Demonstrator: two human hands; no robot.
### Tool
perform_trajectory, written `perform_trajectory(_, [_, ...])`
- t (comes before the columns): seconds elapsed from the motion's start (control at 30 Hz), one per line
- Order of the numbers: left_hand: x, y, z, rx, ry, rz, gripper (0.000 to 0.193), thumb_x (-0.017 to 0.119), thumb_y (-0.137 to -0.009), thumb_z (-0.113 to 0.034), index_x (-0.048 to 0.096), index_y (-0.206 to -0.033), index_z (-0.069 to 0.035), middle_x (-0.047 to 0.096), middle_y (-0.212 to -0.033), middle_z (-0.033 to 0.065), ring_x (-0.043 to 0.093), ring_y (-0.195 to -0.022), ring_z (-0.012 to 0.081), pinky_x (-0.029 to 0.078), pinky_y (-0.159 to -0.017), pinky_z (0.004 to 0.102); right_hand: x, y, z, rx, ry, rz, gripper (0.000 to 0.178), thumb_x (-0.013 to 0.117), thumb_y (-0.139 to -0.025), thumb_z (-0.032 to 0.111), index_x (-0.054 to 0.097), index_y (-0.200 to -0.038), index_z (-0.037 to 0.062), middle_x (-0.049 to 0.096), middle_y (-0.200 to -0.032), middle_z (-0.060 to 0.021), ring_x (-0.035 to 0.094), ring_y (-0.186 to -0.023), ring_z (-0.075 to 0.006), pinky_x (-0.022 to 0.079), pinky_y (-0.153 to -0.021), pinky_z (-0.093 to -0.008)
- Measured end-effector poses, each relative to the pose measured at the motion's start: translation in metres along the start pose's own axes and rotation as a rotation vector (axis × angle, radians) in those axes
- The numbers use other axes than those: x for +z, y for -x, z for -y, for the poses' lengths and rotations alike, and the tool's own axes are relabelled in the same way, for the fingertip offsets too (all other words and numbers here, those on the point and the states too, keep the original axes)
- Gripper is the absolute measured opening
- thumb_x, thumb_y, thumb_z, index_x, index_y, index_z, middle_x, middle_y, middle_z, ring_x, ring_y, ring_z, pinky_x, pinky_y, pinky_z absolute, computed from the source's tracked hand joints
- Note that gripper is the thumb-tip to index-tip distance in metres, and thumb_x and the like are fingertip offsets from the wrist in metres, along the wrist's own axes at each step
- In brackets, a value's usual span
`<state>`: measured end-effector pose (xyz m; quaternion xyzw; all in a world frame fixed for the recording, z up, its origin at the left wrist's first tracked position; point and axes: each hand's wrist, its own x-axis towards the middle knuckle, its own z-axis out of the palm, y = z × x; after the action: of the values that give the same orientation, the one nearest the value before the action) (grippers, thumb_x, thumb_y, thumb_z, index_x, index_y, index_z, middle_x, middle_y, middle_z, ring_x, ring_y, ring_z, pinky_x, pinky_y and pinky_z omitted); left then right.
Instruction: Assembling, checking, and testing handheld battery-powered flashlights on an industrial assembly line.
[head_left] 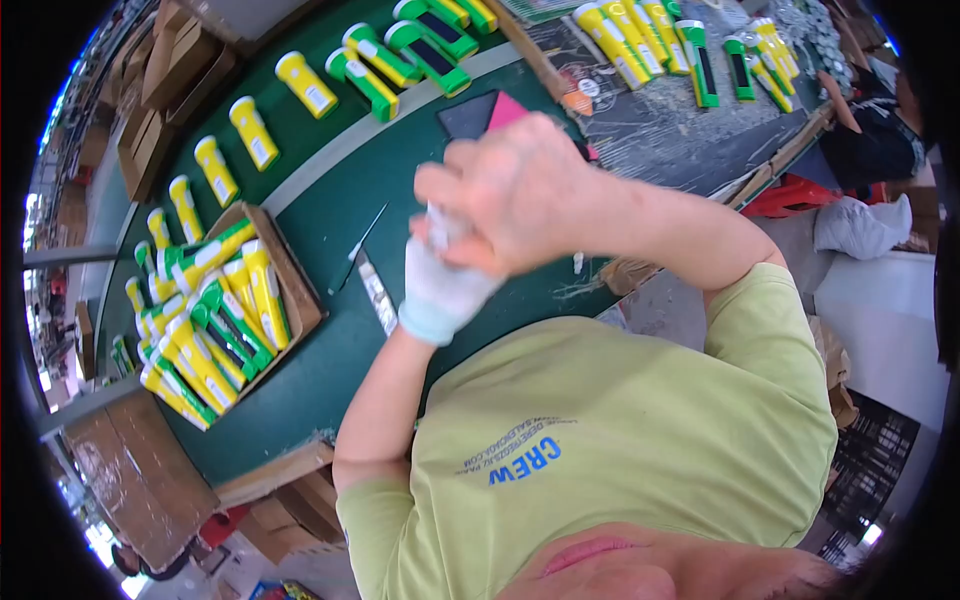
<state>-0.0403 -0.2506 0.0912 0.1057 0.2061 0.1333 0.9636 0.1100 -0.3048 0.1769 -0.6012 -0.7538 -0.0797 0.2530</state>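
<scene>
Working right of boxed flashlights (pixel 265 290), over the surface (pixel 290 400); wearing a white glove (pixel 432 298) on the left hand (pixel 450 280); overlapping it with the right hand (pixel 522 190), blurring either grip beyond telling; risking a torn glove from overpulling.

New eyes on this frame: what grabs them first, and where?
Likely the tan cardboard box heaped with yellow-and-green plastic flashlights, at the left of the dark green tabletop. Next, a line of similar flashlights along its far side. Then the bare right hand and white-gloved left hand, together near center.
</scene>
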Motion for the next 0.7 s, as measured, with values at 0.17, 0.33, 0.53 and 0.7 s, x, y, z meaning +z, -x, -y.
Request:
perform_trajectory(0.17, [0.001,-0.024,-0.020,0.250,-1.004,0.056,0.053,0.059,-0.091,-0.053,0.057,-0.116,-0.006,0.060,-0.088,0.0025,0.058,-0.073,0.0151,0.049,-0.066,0.0295,0.046,0.000,-0.042,0.291,-0.746,0.087,0.026,0.063,-0.089,0.030,0.066,-0.104,0.0095,0.066,-0.096,-0.0068,0.064,-0.090,-0.0186,0.050,-0.076,-0.0328])
perform_trajectory(0.33, [0.000,-0.024,-0.030,0.033,-0.029,0.016,0.060,0.043,-0.094,-0.060,0.053,-0.116,-0.005,0.050,-0.085,0.0046,0.050,-0.074,0.0156,0.048,-0.068,0.0309,0.059,0.014,-0.059,0.644,-1.068,-0.067,0.034,0.050,-0.098,0.032,0.066,-0.113,0.0048,0.064,-0.098,-0.0025,0.054,-0.085,-0.0075,0.042,-0.075,-0.0219])
perform_trajectory(0.53, [-0.004,-0.022,-0.028,0.395,-0.136,-0.103,0.051,0.047,-0.095,-0.056,0.053,-0.110,-0.008,0.059,-0.095,0.0067,0.059,-0.090,0.0206,0.049,-0.084,0.0372,0.047,0.049,-0.023,0.674,-1.023,0.054,0.028,0.071,-0.086,0.022,0.066,-0.100,-0.0011,0.066,-0.086,-0.0034,0.061,-0.082,-0.0081,0.050,-0.072,-0.0259])
perform_trajectory(0.7, [0.001,-0.033,-0.010,0.454,-0.510,-0.028,0.076,0.042,-0.092,-0.065,0.041,-0.133,-0.002,0.054,-0.122,0.0113,0.054,-0.111,0.0232,0.044,-0.096,0.0368,0.043,0.061,0.011,0.856,-1.044,0.231,0.070,0.086,-0.069,0.026,0.054,-0.123,-0.0044,0.065,-0.101,-0.0085,0.061,-0.091,-0.0137,0.051,-0.074,-0.0298])
